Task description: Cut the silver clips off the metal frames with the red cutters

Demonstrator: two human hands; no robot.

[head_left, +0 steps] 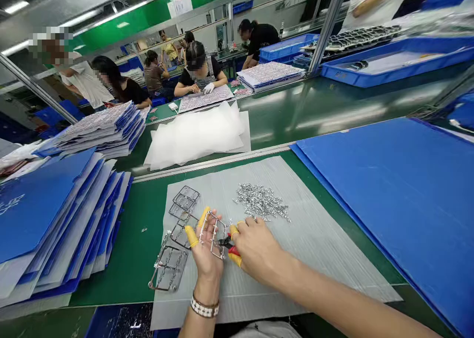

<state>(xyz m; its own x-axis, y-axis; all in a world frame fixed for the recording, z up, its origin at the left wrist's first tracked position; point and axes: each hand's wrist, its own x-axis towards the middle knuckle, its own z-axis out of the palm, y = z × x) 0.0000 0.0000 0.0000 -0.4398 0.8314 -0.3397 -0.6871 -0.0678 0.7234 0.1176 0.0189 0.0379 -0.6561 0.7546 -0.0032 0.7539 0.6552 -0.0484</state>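
Grey mat (326, 239) lies bare right of the held frame (214, 232) and cutters (229, 245).

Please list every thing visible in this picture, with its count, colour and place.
held frame: one, silver, in the left hand
loose frames: several, silver, on the mat left of the hands
small parts: one pile, silver, on the mat beyond the hands
cutters: one, red handles, in the right hand
mat: one, grey, under the hands
blue sheets: one fanned stack, blue and white, far left
blue board: one, blue, right
white sheets: one pile, white, on the green belt
trays: several, blue, top right
co-workers: several, mostly dark tops, across the belt
left hand: one, yellow finger cots, grip shut on the held frame
right hand: one, yellow finger cots, grip shut on the cutters
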